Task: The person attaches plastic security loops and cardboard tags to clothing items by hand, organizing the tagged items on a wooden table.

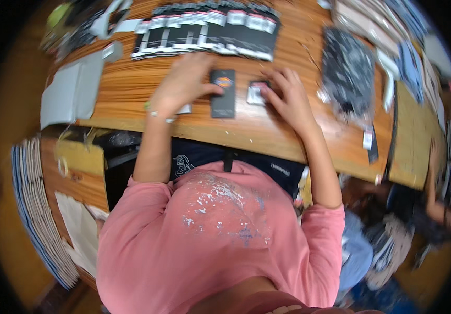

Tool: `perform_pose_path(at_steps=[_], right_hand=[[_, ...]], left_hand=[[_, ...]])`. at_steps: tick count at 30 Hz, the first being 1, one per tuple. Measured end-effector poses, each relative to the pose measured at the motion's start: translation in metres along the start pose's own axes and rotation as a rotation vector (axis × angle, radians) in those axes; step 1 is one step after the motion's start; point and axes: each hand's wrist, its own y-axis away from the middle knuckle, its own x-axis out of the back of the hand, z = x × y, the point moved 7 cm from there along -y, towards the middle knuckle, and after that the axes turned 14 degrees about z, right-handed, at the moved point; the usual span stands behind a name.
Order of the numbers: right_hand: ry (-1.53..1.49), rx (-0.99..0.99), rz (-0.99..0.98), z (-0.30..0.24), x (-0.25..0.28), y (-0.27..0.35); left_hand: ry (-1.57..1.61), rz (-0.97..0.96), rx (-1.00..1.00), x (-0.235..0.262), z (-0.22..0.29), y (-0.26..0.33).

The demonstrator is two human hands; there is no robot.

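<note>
A dark hang tag (223, 107) with a small orange-and-blue emblem lies upright on the wooden table in front of me. My left hand (186, 81) is over the table at its left, fingers stretched out and a little blurred, thumb tip on the tag's edge. Under that wrist a bit of a white piece (185, 109) shows. To the right of the tag is a small stack of white labels (254, 94) with dark edges. My right hand (291, 97) reaches over it, fingers apart, its thumb at the labels' right edge.
Beyond my hands lies a long overlapping row of black hang tags (225, 39) with white stickers. A dark garment in clear plastic (347, 70) is on the right, grey-white sheets (71, 91) on the left. Folded fabric (39, 209) is stacked at lower left. Another person's arm (432, 183) shows at far right.
</note>
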Motion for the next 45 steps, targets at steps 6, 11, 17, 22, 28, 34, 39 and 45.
perform_pose_path(at_steps=[6, 11, 17, 22, 28, 34, 39, 45], right_hand=[[0.113, 0.087, -0.064, -0.014, -0.021, -0.006], [0.078, 0.081, -0.087, -0.007, -0.026, -0.004], [0.001, 0.142, -0.096, 0.003, -0.031, -0.003], [-0.022, 0.261, -0.126, 0.009, -0.030, 0.000], [-0.211, 0.042, 0.010, -0.051, 0.003, -0.006], [-0.296, -0.147, -0.122, -0.052, 0.002, 0.000], [-0.489, -0.344, -0.121, -0.048, -0.008, 0.010], [-0.515, -0.313, -0.124, -0.017, -0.005, 0.015]], left_hand=[[0.038, -0.040, 0.044, -0.034, -0.008, 0.008], [0.026, -0.149, 0.138, -0.031, -0.006, 0.009], [0.012, -0.106, 0.164, -0.036, -0.009, 0.013], [-0.016, -0.103, 0.155, -0.057, -0.013, 0.013], [-0.155, -0.080, 0.005, -0.066, 0.002, 0.002], [-0.193, -0.135, -0.003, -0.072, -0.006, -0.001], [-0.114, -0.170, 0.000, -0.083, -0.011, -0.014], [-0.137, -0.245, -0.065, -0.090, -0.002, -0.020]])
